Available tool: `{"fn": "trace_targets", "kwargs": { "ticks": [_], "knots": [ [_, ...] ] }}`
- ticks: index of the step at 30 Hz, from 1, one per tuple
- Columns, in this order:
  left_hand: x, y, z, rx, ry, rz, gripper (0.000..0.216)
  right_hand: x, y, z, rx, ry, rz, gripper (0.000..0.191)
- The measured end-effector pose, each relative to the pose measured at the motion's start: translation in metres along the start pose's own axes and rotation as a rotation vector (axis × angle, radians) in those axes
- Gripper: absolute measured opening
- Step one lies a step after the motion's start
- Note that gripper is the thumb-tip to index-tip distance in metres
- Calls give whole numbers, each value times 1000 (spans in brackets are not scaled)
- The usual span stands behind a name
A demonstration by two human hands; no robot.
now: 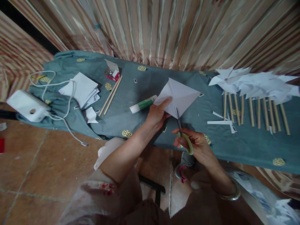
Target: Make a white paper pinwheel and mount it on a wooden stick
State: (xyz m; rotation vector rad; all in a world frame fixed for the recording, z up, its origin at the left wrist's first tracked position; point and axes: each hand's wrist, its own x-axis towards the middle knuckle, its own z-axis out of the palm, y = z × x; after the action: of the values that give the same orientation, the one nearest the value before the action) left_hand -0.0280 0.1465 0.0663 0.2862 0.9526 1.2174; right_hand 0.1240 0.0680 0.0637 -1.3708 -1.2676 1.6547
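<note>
A creased square sheet of white paper [185, 93] is held just over the cloth, turned corner-on to me. My left hand [157, 115] pinches it at its left side, thumb on top and fingers partly hidden underneath. My right hand [195, 142] has its fingers through the yellow-green handles of a pair of scissors [187, 143]. The blades meet the paper at its near corner, one blade lying over the sheet. Just left of the paper, behind my left hand, lies a green and white glue stick [143, 104].
Several paper pinwheels on sticks [257, 87] lie at the right, near cut paper strips [219, 122]. Leftward are two wooden sticks [110, 95], an opened red box [112, 73], stacked white paper [81, 89] and a white power bank or adapter [28, 106] with cables. A blue-green patterned cloth [131, 125] covers the table.
</note>
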Motion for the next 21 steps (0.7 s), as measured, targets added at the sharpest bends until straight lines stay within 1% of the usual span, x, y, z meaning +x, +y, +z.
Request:
{"fn": "trace_targets", "kwargs": {
  "ticks": [7, 14, 18, 21],
  "knots": [
    [1, -2, -1, 20, 7, 2, 12, 1, 2, 0, 0, 0, -5, 40],
    [0, 0, 1, -9, 17, -10, 4, 1, -1, 1, 20, -9, -5, 40],
    [-2, 0, 2, -26, 2, -12, 5, 1, -1, 1, 9, 0, -15, 38],
    [-1, 0, 2, -29, 17, -20, 4, 1, -2, 1, 6, 4, -9, 39]
  ]
}}
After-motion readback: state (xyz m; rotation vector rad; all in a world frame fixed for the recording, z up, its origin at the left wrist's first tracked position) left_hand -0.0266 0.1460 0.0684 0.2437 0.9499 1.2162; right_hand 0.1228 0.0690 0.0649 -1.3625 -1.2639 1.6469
